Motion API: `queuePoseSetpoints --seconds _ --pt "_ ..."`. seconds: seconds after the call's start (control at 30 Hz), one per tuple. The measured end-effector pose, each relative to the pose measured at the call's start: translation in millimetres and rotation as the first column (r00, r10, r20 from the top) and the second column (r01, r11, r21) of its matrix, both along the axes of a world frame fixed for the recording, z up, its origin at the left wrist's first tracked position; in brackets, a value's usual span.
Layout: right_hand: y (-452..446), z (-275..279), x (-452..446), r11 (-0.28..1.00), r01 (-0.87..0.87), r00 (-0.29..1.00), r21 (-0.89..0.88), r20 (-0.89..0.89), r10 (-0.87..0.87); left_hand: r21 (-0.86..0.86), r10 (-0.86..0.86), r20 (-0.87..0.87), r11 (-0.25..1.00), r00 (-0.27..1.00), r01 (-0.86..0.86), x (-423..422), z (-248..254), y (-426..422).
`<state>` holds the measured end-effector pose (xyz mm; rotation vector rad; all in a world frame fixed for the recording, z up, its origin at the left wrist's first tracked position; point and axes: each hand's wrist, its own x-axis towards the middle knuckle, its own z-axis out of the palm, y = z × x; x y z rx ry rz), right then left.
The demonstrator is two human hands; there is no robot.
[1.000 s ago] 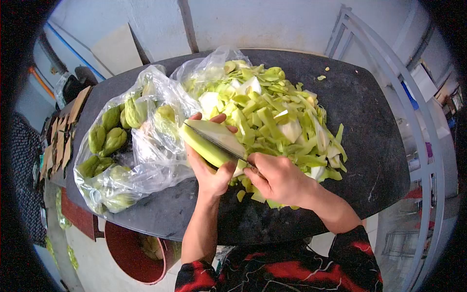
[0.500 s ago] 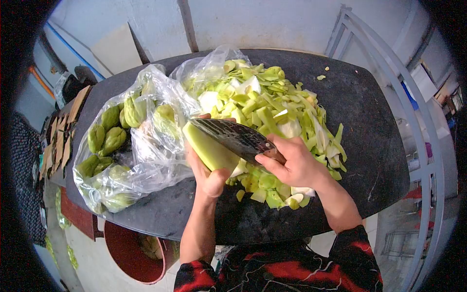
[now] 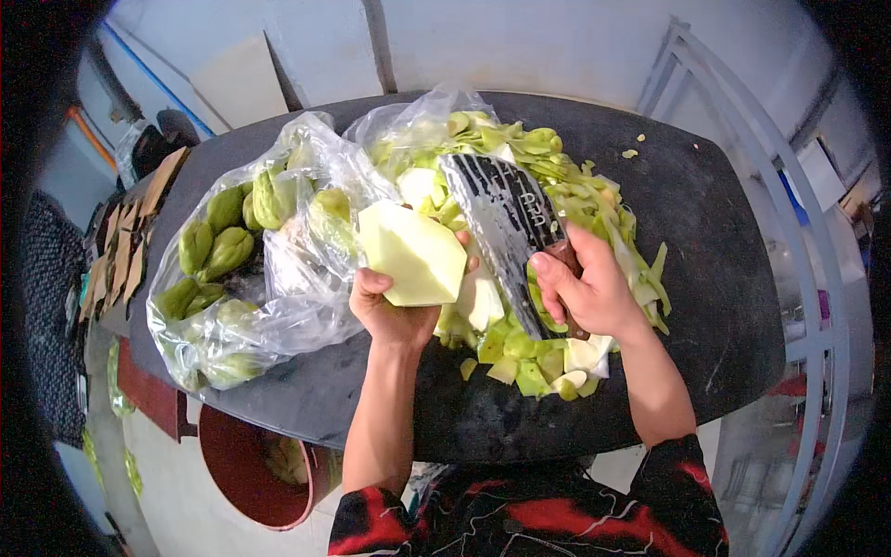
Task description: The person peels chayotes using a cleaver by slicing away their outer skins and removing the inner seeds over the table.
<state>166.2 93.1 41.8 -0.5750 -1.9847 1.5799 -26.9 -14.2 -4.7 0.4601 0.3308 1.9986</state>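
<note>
My left hand (image 3: 394, 311) is closed around a peeled, pale green chayote (image 3: 413, 252), whose broad cut face is turned up toward me. In my right hand (image 3: 594, 292) is a wide-bladed cleaver (image 3: 501, 218), gripped by its brown wooden handle; the blade points up and left, apart from the chayote, with wet bits stuck to it. Beneath both hands lies a heap of green peels and pale pieces (image 3: 529, 357). To the left, a clear plastic bag (image 3: 306, 325) holds several unpeeled chayotes (image 3: 227, 251).
Everything lies on a dark table (image 3: 705, 278) with rounded edges. A reddish-brown bin (image 3: 251, 483) stands on the floor below its front left edge. At the right rises a grey metal railing (image 3: 807, 278), and a pale wall (image 3: 510, 46) is behind.
The cleaver has come away from the chayote and swung upright to the right. My left hand has turned the chayote so its flat face shows.
</note>
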Motion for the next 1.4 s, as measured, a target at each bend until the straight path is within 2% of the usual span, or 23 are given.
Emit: queuePoseSetpoints --seconds 0.07,0.1,0.17,0.3,0.47,0.67,0.87,1.0,1.07,1.17,1.27,1.4 --pt "0.5 -3.3 -0.4 0.993 -0.094 0.996 -0.073 -0.006 0.094 -0.014 0.007 -0.013 1.000 1.000 -0.007 -4.5 -8.6 0.9" --pt "0.5 -5.1 -1.1 0.993 -0.097 0.995 -0.071 -0.006 0.097 -0.012 0.011 -0.013 1.000 1.000 -0.011 -5.3 -9.9 1.2" --pt "0.0 -8.0 -2.3 0.977 -0.126 0.992 -0.173 -0.036 0.122 -0.036 0.075 0.077 0.997 0.994 -0.072 -5.3 -11.0 1.5" --pt "2.9 -6.3 -0.4 0.951 -0.198 0.980 -0.238 -0.060 0.189 -0.032 0.096 0.057 0.995 0.994 -0.094 -5.2 -5.9 0.0" --pt "2.4 -6.9 -1.0 0.946 -0.194 0.981 -0.258 -0.044 0.189 0.014 0.063 -0.035 0.998 0.997 -0.063 -6.2 -4.4 0.2" --pt "4.4 -11.5 -0.1 0.941 -0.193 0.981 -0.277 -0.034 0.191 0.001 0.086 -0.065 0.996 0.994 -0.086 -5.0 -3.6 -1.8" --pt "2.4 -16.9 -2.1 0.929 -0.182 0.983 -0.322 -0.038 0.180 -0.058 0.078 -0.047 0.995 0.996 -0.080 2.8 -10.4 -2.5" --pt "-2.4 -17.7 -5.4 0.928 -0.156 0.988 -0.340 -0.053 0.147 -0.027 0.042 -0.040 0.999 0.998 -0.043 8.8 -8.7 -5.5" --pt "-3.3 -19.0 -7.1 0.932 -0.153 0.988 -0.328 -0.067 0.139 -0.217 0.105 -0.002 0.971 0.994 -0.103 18.1 -9.4 -7.0" --pt "-2.9 -21.1 -7.5 0.937 -0.150 0.988 -0.315 -0.082 0.131 -0.168 0.052 -0.012 0.984 0.999 -0.054 17.1 -11.0 -6.6" --pt "-6.7 -20.0 -8.7 0.938 -0.137 0.990 -0.319 -0.086 0.116 -0.199 0.057 -0.033 0.978 0.998 -0.063 12.6 -18.9 -7.5" --pt "-7.2 -22.0 -7.9 0.939 -0.152 0.986 -0.310 -0.112 0.123 -0.208 0.066 -0.054 0.975 0.996 -0.076 14.3 -6.0 -10.3"
